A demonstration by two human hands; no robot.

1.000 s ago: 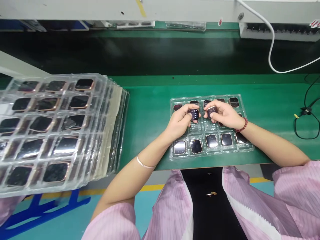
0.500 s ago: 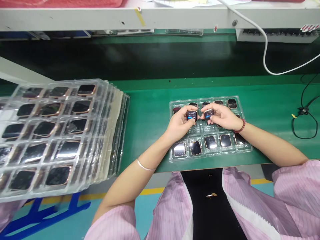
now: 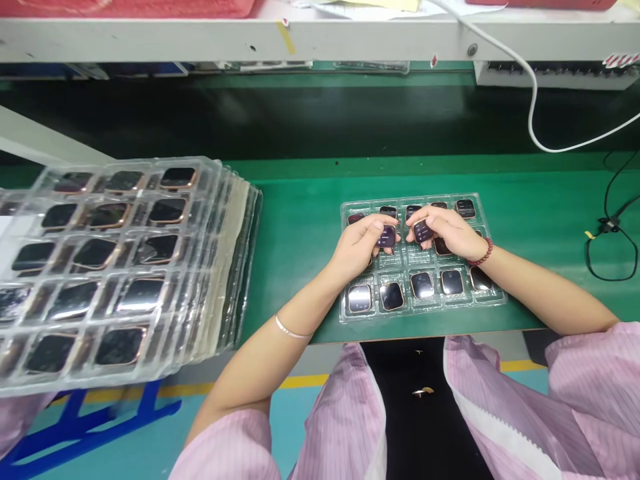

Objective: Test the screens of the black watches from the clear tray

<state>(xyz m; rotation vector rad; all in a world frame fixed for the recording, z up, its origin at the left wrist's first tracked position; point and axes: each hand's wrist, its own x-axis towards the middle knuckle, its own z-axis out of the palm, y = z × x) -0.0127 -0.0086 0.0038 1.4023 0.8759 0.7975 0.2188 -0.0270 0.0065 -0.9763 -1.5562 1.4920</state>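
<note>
My left hand (image 3: pixel 358 244) is closed round a square smartwatch body (image 3: pixel 387 237) without a strap, its screen lit purple and the thumb at its top left. A second watch body (image 3: pixel 423 231), also lit, is gripped in my right hand (image 3: pixel 449 231), with the thumb along its upper right. Both hands are held above a clear plastic tray (image 3: pixel 405 308). Several dark-screened watch bodies lie in its pockets, such as one watch body (image 3: pixel 391 296) in the near row. Part of the far and middle rows is hidden by my hands.
A tall stack of clear trays (image 3: pixel 200 267) filled with watch bodies stands at the left. At the right, a black cable (image 3: pixel 611 225) lies on the green bench (image 3: pixel 295 233). A white cable (image 3: pixel 533 100) hangs from the shelf (image 3: pixel 370 40) above.
The two watch screens have gone from dark with blue icons to a purple screen with text. My left thumb has lifted off the screen's lower part; my right thumb has shifted up too.
</note>
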